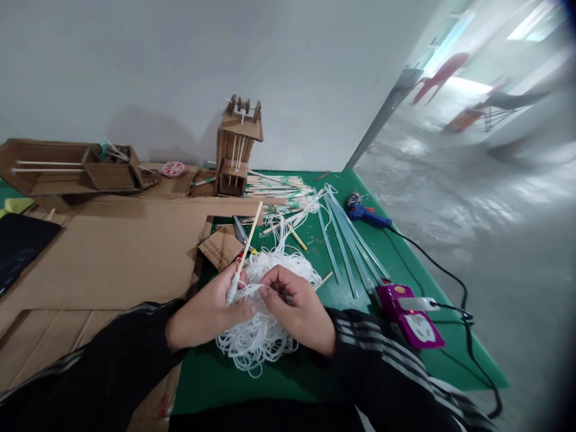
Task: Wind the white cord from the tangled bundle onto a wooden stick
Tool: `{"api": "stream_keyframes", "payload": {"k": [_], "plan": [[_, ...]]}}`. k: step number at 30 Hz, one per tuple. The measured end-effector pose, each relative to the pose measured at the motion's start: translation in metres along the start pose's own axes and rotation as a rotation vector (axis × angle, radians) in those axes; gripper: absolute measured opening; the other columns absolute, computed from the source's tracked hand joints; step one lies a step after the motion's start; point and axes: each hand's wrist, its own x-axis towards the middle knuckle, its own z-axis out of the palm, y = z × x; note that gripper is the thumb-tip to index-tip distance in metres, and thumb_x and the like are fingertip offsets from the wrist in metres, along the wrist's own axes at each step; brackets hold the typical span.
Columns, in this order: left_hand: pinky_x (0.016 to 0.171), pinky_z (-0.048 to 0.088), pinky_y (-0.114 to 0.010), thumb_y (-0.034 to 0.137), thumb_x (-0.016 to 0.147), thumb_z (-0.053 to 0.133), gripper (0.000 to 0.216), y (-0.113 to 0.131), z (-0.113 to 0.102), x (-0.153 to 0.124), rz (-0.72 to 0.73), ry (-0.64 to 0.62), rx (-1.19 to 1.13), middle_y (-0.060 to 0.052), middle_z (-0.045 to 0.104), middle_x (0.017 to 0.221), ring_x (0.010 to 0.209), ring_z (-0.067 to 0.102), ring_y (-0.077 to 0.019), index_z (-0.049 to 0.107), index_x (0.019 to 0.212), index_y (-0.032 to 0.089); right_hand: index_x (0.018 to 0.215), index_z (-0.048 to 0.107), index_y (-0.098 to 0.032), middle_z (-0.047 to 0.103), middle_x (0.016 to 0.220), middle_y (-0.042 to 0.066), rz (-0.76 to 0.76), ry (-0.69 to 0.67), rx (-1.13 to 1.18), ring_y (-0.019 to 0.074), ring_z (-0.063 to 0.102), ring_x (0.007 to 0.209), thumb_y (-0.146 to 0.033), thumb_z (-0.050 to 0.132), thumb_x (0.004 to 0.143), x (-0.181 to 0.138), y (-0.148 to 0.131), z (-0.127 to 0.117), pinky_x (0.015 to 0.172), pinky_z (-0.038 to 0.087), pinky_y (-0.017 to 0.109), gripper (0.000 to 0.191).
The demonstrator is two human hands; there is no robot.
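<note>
My left hand is closed round the lower end of a thin wooden stick that has white string wound on it near my fingers. My right hand pinches a strand of the white string just beside the stick. Both hands rest on a loose tangled heap of white string lying on the green table mat. The stick points up and away from me, tilted to the right.
A large cardboard sheet covers the left. A cardboard tower and an open cardboard box stand by the wall. Clear glue sticks, a blue glue gun, scissors, wooden sticks and a purple power strip lie right.
</note>
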Motion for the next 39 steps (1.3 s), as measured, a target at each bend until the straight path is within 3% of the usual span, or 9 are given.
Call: {"api": "stream_keyframes", "payload": {"k": [3, 7, 13, 16, 22, 24, 30, 34, 39], "plan": [[0.061, 0.036, -0.025, 0.026, 0.080, 0.063, 0.026, -0.0010, 0.0016, 0.0009, -0.008, 0.023, 0.001, 0.006, 0.039, 0.077, 0.067, 0.035, -0.0115, 0.038, 0.085, 0.022, 0.086, 0.055, -0.018, 0.042, 0.060, -0.006, -0.006, 0.011, 0.032, 0.0087, 0.036, 0.051, -0.028, 0.053, 0.089, -0.0011, 0.0000, 0.0005, 0.047, 0.030, 0.022, 0.010], [0.056, 0.034, -0.024, 0.019, 0.084, 0.048, 0.009, -0.0053, 0.0027, 0.0027, -0.112, 0.074, -0.076, 0.007, 0.039, 0.070, 0.059, 0.036, -0.0106, 0.039, 0.084, 0.023, 0.100, 0.054, -0.018, 0.041, 0.062, -0.007, -0.044, -0.002, -0.052, 0.0091, 0.039, 0.051, -0.021, 0.055, 0.086, -0.0020, -0.0008, -0.0012, 0.049, 0.033, 0.022, 0.014], [0.060, 0.036, -0.026, 0.015, 0.078, 0.044, 0.007, -0.0048, 0.0009, 0.0033, -0.160, 0.114, -0.085, 0.006, 0.044, 0.066, 0.062, 0.042, -0.0119, 0.041, 0.080, 0.022, 0.085, 0.057, -0.020, 0.047, 0.062, -0.005, -0.131, 0.089, -0.299, 0.0107, 0.045, 0.054, -0.014, 0.057, 0.082, -0.0036, -0.0017, -0.0010, 0.054, 0.037, 0.024, 0.006], [0.060, 0.035, -0.026, 0.016, 0.077, 0.045, 0.008, -0.0028, 0.0016, 0.0026, -0.167, 0.115, -0.104, 0.007, 0.043, 0.066, 0.062, 0.041, -0.0117, 0.041, 0.080, 0.022, 0.089, 0.063, -0.020, 0.048, 0.064, -0.002, -0.249, 0.123, -0.353, 0.0129, 0.048, 0.058, -0.017, 0.055, 0.086, -0.0044, -0.0008, -0.0009, 0.056, 0.039, 0.025, 0.009], [0.060, 0.035, -0.025, 0.016, 0.077, 0.044, 0.009, -0.0055, 0.0014, 0.0033, -0.160, 0.099, -0.124, 0.007, 0.042, 0.065, 0.061, 0.041, -0.0115, 0.041, 0.082, 0.022, 0.097, 0.066, -0.020, 0.065, 0.074, 0.004, -0.513, 0.129, -0.442, 0.0177, 0.051, 0.069, -0.013, 0.053, 0.088, -0.0039, -0.0006, -0.0014, 0.068, 0.040, 0.034, 0.017], [0.059, 0.035, -0.025, 0.015, 0.076, 0.045, 0.010, -0.0060, 0.0010, 0.0036, -0.146, 0.088, -0.140, 0.007, 0.041, 0.066, 0.060, 0.040, -0.0113, 0.040, 0.081, 0.023, 0.096, 0.065, -0.020, 0.063, 0.072, 0.003, -0.492, 0.138, -0.410, 0.0172, 0.051, 0.068, -0.014, 0.053, 0.089, -0.0048, -0.0014, -0.0011, 0.069, 0.040, 0.034, 0.015], [0.062, 0.037, -0.025, 0.016, 0.077, 0.052, 0.014, -0.0039, 0.0021, 0.0023, -0.100, 0.026, -0.154, 0.004, 0.044, 0.078, 0.068, 0.041, -0.0127, 0.045, 0.087, 0.021, 0.091, 0.062, -0.020, 0.055, 0.060, -0.001, -0.236, 0.081, -0.194, 0.0145, 0.048, 0.058, -0.026, 0.052, 0.092, -0.0084, -0.0024, -0.0018, 0.059, 0.039, 0.029, 0.012], [0.061, 0.034, -0.024, 0.016, 0.081, 0.048, 0.007, -0.0058, 0.0017, 0.0021, -0.091, 0.008, -0.136, 0.005, 0.039, 0.075, 0.066, 0.037, -0.0123, 0.044, 0.084, 0.021, 0.085, 0.065, -0.020, 0.056, 0.062, -0.001, -0.314, 0.010, -0.148, 0.0135, 0.048, 0.058, -0.023, 0.054, 0.090, -0.0061, -0.0048, -0.0050, 0.061, 0.039, 0.029, 0.013], [0.060, 0.031, -0.024, 0.017, 0.081, 0.042, 0.005, -0.0035, 0.0009, 0.0002, -0.145, 0.038, -0.115, 0.005, 0.036, 0.072, 0.064, 0.033, -0.0121, 0.044, 0.082, 0.022, 0.089, 0.072, -0.020, 0.051, 0.055, -0.002, -0.420, -0.059, -0.308, 0.0141, 0.046, 0.054, -0.018, 0.054, 0.087, -0.0015, -0.0074, -0.0056, 0.065, 0.037, 0.033, 0.019]]}}
